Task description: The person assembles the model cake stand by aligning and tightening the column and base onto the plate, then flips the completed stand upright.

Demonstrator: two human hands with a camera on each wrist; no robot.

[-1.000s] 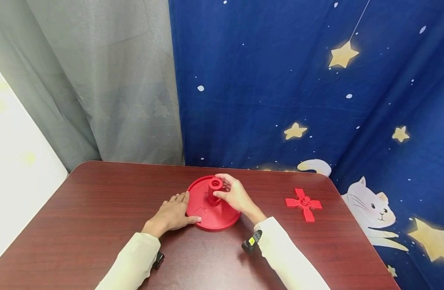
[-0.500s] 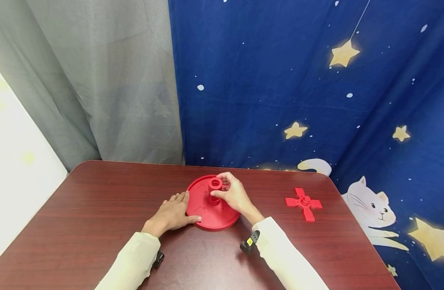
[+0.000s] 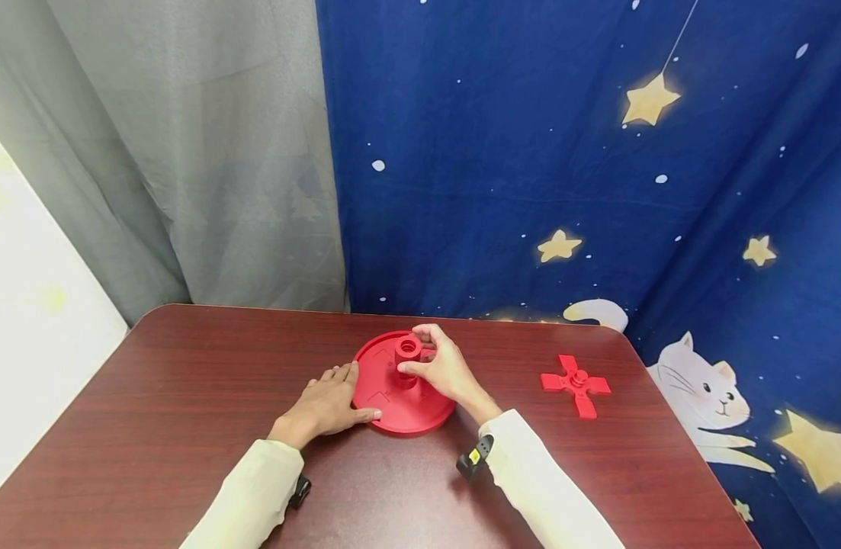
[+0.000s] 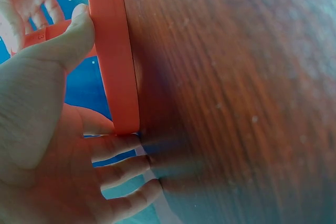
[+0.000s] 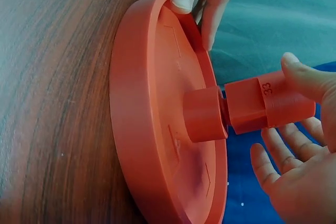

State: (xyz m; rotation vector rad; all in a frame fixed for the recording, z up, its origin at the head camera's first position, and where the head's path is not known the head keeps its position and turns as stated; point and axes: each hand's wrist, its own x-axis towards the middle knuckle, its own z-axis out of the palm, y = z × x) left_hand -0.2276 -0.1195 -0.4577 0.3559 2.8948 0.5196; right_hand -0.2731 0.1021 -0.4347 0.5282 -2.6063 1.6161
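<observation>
A round, shallow red base [image 3: 409, 419] with a raised rim lies on the table. From the socket [image 5: 202, 114] at its centre rises a hollow red cylindrical post [image 3: 407, 364], marked 33 in the right wrist view; a narrow neck shows between post and socket. My left hand [image 3: 327, 402] holds the base's left rim, its thumb [image 4: 79, 32] bent over the edge and the fingers along the outside. At the post's right side my right hand [image 3: 449, 374] holds it loosely, thumb in front and fingers curving behind. Some right fingertips appear apart from the post.
A red cross-shaped piece [image 3: 585, 406] with a central knob lies to the right on the brown table [image 3: 187, 396]. Grey [image 3: 255, 152] and blue star-patterned [image 3: 475, 191] curtains hang behind the table's far edge.
Along the front of the post, my right thumb has shifted slightly left, and the right fingers have spread a little away from it. The left hand and base keep their places.
</observation>
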